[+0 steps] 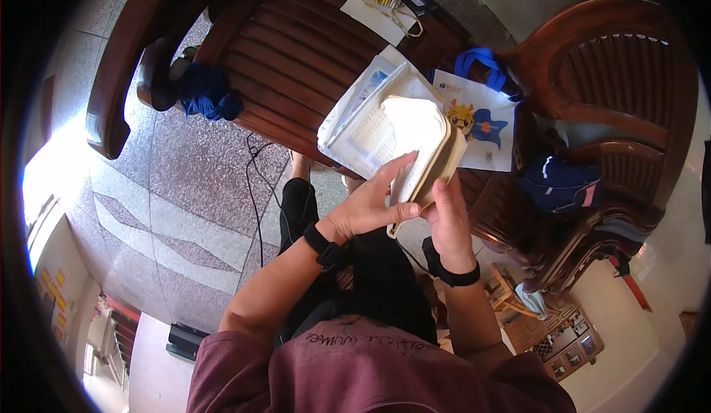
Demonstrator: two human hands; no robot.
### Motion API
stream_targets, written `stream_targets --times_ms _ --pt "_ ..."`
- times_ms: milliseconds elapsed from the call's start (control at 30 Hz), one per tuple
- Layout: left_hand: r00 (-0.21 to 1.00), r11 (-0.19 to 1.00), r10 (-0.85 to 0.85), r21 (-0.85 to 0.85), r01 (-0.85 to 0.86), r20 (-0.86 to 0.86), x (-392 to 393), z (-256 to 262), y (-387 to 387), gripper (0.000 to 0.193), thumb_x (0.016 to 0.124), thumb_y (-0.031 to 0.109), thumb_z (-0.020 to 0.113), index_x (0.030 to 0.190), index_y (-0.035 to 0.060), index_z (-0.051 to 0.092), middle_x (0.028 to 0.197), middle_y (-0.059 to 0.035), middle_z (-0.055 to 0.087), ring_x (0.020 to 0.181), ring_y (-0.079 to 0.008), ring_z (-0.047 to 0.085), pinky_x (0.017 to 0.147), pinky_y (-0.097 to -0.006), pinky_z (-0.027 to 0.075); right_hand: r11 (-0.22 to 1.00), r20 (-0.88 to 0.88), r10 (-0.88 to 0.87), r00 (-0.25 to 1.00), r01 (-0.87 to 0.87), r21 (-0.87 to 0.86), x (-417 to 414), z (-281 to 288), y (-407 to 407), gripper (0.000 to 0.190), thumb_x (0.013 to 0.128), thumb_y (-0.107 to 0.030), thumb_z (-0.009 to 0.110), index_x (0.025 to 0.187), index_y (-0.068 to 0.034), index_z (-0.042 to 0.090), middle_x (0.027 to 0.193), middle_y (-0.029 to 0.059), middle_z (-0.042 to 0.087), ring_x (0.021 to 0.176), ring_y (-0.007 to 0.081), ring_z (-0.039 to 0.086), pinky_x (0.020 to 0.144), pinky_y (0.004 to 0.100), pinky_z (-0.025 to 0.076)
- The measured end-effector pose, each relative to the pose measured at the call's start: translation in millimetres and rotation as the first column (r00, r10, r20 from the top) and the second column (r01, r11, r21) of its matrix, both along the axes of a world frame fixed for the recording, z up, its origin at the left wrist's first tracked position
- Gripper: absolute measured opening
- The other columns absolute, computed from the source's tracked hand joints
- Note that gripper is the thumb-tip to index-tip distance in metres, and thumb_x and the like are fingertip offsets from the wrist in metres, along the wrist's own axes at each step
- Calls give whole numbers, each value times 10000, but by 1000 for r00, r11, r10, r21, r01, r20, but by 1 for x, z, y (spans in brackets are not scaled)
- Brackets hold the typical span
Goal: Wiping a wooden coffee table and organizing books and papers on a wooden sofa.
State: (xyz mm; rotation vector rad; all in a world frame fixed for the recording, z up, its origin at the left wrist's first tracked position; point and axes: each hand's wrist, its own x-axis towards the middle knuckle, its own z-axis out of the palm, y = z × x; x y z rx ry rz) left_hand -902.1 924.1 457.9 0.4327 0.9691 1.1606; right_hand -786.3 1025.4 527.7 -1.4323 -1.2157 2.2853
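Note:
An opened notebook (423, 141) with pale, curling pages is held up between both hands, its near corner pointing down towards my lap. My left hand (373, 202) lies along the pages on one side, thumb near the lower edge. On the other side my right hand (451, 218) grips the cover and page edges, its thumb upright against them. Bright light washes out part of the upper page. Beneath and beyond the notebook, a stack of handwritten sheets and papers (355, 129) rests on the slatted wooden bench.
A white bag with blue handles (472, 118) lies right of the papers. A dark blue pouch (564, 182) sits farther right. Corded tassels on a card (383, 2) lie at the bench's back. Blue cloth (208, 93) hangs at its left end; a black cable (257, 191) runs across the floor.

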Motion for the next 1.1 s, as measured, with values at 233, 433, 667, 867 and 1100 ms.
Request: stream_targets --times_ms 233,433,667,867,1100 --pt "942 991 131 31 -127 -310 4 15 -2 819 824 367 673 1417 10 234 1347 -223 374 1295 -314 327 1069 -353 266 979 214 -200 956 188 75 8 16 -28 448 916 -94 439 1342 -9 328 1223 129 466 1052 175 519 829 306 462" --pt "923 899 268 -416 -136 276 -23 86 -14 438 937 219 537 1276 -28 412 1124 -112 579 963 -207 607 802 -293 518 854 26 -426 904 392 343 26 90 -41 347 779 50 438 1105 7 551 1175 110 527 1134 264 488 972 431 403" --pt "801 781 -590 -179 598 99 -41 109 -38 515 927 474 479 1030 5 666 913 -100 672 783 -177 639 719 -267 520 732 -226 -609 761 648 210 35 83 -12 248 784 28 406 980 43 556 1121 98 537 1097 206 502 976 413 396" --pt "915 960 51 -234 -155 -400 -61 104 -6 592 877 364 624 1311 2 447 1258 -198 498 1093 -203 527 849 -334 473 829 -271 -494 826 542 140 41 74 -19 351 767 15 415 1100 51 519 1195 111 512 1141 243 490 1000 429 386" --pt "809 954 296 -124 -272 508 -14 85 16 877 863 398 626 1458 47 86 1413 -143 344 1284 -228 365 1034 -342 329 813 -323 -575 752 478 -333 15 76 -33 606 728 21 402 1333 26 358 1329 159 449 1244 296 435 1053 461 360"
